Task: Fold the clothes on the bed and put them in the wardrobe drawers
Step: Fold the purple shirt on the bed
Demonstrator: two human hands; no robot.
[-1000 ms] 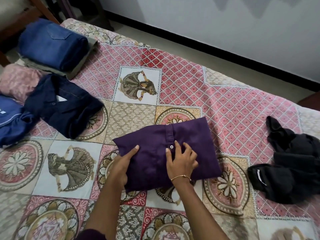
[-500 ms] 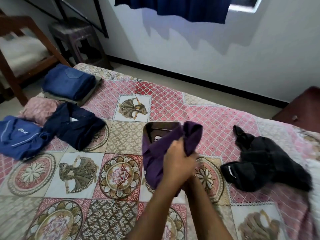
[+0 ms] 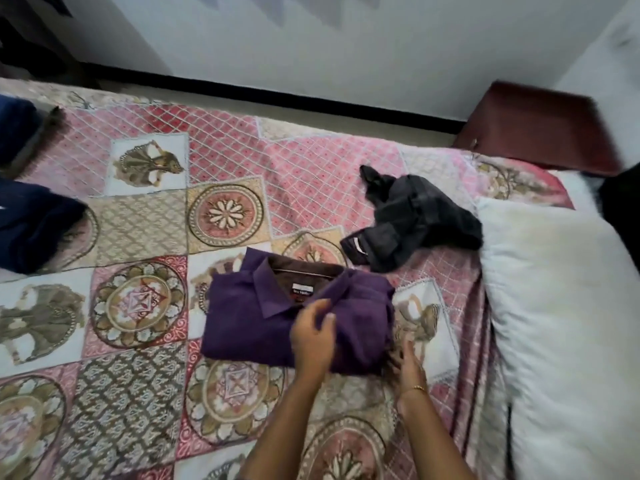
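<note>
A purple collared shirt (image 3: 263,320) lies folded on the patterned bedspread (image 3: 138,220), collar and label facing up. My left hand (image 3: 313,336) rests on top of the shirt near its front placket, fingers loosely bent. At the shirt's lower right corner, my right hand (image 3: 407,362), with a gold bangle on the wrist, touches the fold with straight fingers. A crumpled black garment (image 3: 412,220) lies unfolded just beyond the shirt, to the right.
A folded dark navy garment (image 3: 34,226) and blue jeans (image 3: 14,129) sit at the bed's left edge. A white pillow (image 3: 561,306) fills the right side. A maroon bedside table (image 3: 540,129) stands by the wall behind it.
The purple shirt was lifted and turned over in both hands, and now lies collar-up on the bed. Both hands have let go of it and rest on it. The view swung right.
</note>
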